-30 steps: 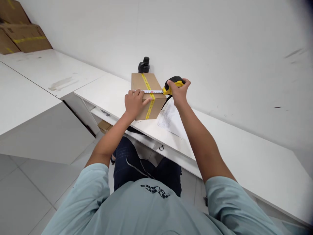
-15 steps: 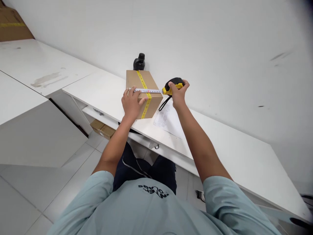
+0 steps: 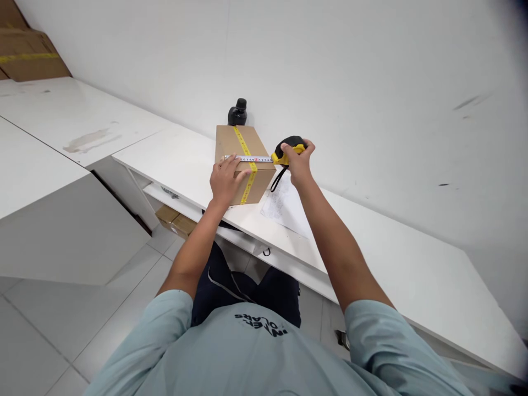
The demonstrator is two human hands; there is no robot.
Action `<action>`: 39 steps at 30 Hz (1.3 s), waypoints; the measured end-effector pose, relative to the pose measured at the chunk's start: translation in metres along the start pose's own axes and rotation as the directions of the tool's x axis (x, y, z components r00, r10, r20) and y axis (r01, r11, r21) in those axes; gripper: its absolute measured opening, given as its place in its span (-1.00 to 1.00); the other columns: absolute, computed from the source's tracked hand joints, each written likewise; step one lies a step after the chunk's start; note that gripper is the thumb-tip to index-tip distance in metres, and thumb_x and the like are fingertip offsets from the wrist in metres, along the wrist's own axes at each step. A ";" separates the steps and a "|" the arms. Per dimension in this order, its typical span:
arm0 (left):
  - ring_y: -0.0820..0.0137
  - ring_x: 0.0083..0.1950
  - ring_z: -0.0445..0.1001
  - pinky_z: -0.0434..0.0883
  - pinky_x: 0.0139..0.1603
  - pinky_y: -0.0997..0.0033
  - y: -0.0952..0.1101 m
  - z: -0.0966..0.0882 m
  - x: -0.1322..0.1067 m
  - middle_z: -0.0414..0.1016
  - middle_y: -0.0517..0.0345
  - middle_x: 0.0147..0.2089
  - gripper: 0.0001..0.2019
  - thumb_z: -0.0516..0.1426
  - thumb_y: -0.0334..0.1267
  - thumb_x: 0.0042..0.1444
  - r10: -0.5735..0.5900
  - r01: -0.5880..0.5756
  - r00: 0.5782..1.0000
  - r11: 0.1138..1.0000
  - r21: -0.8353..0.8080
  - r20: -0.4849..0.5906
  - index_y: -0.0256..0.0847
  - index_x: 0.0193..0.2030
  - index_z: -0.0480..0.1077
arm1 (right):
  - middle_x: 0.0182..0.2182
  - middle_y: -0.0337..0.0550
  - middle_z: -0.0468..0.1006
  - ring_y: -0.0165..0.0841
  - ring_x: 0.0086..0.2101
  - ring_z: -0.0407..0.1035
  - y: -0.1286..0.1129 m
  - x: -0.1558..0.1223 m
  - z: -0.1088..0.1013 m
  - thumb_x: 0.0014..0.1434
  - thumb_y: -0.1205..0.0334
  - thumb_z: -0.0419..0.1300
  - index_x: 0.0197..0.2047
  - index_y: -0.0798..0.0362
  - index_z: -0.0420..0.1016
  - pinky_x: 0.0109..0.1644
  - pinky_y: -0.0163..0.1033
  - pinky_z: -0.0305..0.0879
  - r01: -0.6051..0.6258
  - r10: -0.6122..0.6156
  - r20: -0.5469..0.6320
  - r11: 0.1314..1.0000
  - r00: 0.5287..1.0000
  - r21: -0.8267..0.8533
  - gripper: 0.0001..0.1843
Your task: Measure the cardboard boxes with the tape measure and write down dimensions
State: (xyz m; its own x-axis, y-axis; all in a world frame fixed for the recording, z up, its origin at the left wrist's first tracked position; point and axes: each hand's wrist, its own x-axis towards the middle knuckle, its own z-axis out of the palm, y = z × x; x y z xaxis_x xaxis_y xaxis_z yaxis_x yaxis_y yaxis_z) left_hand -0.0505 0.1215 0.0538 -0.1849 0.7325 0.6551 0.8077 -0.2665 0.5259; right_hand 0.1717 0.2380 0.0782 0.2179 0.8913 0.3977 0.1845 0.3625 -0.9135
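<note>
A cardboard box [image 3: 226,142] with a strip of yellow printed packing tape [image 3: 246,192] stands on the white table. My left hand [image 3: 224,181] lies against its left side, fingertips pressing the end of a measuring blade [image 3: 264,160] at the top edge. That blade runs across the box top to its right edge. My right hand [image 3: 301,165] is closed around the black and yellow tape measure [image 3: 290,144], held just beyond the right edge. A black wrist strap [image 3: 279,180] dangles from the case.
A black bottle [image 3: 237,114] stands behind the box by the wall. Papers with writing [image 3: 284,203] lie right of the box on the white table [image 3: 383,253]. Small cartons [image 3: 173,219] sit on the shelf below. Larger cardboard boxes [image 3: 37,66] are at far left.
The tape measure's case has come slightly left, closer to the box edge, and less blade shows. Both hands keep their holds. The whole view has shifted a little.
</note>
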 end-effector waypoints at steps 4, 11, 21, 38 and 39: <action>0.09 0.46 0.43 0.35 0.49 0.03 -0.002 0.001 0.001 0.53 0.07 0.40 -0.65 0.26 0.02 0.35 -0.004 0.004 1.000 1.000 0.011 -0.002 -0.03 0.18 0.58 | 0.30 0.01 0.23 -0.23 0.12 0.41 -0.001 0.000 0.000 0.10 -0.29 0.32 0.34 -0.25 0.11 0.02 0.01 0.58 -0.059 0.059 0.010 0.998 0.998 0.010 -0.15; 0.16 0.62 0.19 0.26 0.57 0.10 0.010 -0.007 -0.004 0.39 0.04 0.51 -0.62 0.19 0.01 0.42 -0.049 0.046 0.997 0.998 0.048 0.060 -0.07 0.26 0.53 | 0.22 0.11 0.34 -0.16 0.14 0.41 -0.004 -0.011 -0.009 0.12 -0.38 0.30 0.36 -0.09 0.10 0.13 0.07 0.52 0.034 -0.032 0.018 0.990 0.999 -0.136 -0.07; 0.23 0.63 0.18 0.40 0.46 0.21 0.008 -0.021 -0.005 0.13 0.10 0.65 -0.66 0.19 -0.06 0.40 -0.113 0.120 0.982 0.992 -0.039 0.154 -0.05 0.23 0.53 | 0.15 0.01 0.34 -0.07 0.19 0.36 -0.016 -0.077 -0.062 -0.02 -0.15 0.40 0.28 -0.07 0.26 0.36 0.22 0.35 0.299 -0.292 0.071 0.899 0.954 -0.320 -0.14; 0.14 0.51 0.37 0.29 0.56 0.16 0.054 -0.022 -0.021 0.46 -0.02 0.46 -0.64 0.10 -0.13 0.49 -0.050 0.021 0.977 0.990 0.142 0.205 -0.18 0.29 0.53 | 0.18 0.21 0.53 0.05 0.19 0.43 -0.059 -0.036 0.068 0.20 0.05 0.18 0.40 0.02 0.18 0.32 0.32 0.33 0.268 -0.224 0.157 0.888 0.962 -0.374 -0.26; 0.12 0.52 0.36 0.32 0.54 0.13 0.053 -0.022 -0.021 0.45 -0.01 0.47 -0.63 0.12 -0.12 0.48 -0.054 0.023 0.975 0.989 0.144 0.216 -0.15 0.30 0.53 | 0.10 0.18 0.58 0.06 0.12 0.46 -0.055 -0.032 0.073 0.19 0.04 0.19 0.41 0.02 0.19 0.28 0.33 0.35 0.247 -0.200 0.158 0.891 0.967 -0.382 -0.25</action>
State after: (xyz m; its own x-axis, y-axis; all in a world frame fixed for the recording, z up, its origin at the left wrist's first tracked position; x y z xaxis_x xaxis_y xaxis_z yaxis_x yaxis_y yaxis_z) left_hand -0.0162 0.0779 0.0794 -0.1024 0.8640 0.4930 0.8755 -0.1569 0.4569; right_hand 0.0850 0.2093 0.1095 0.0227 0.8323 0.5539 0.5841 0.4386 -0.6830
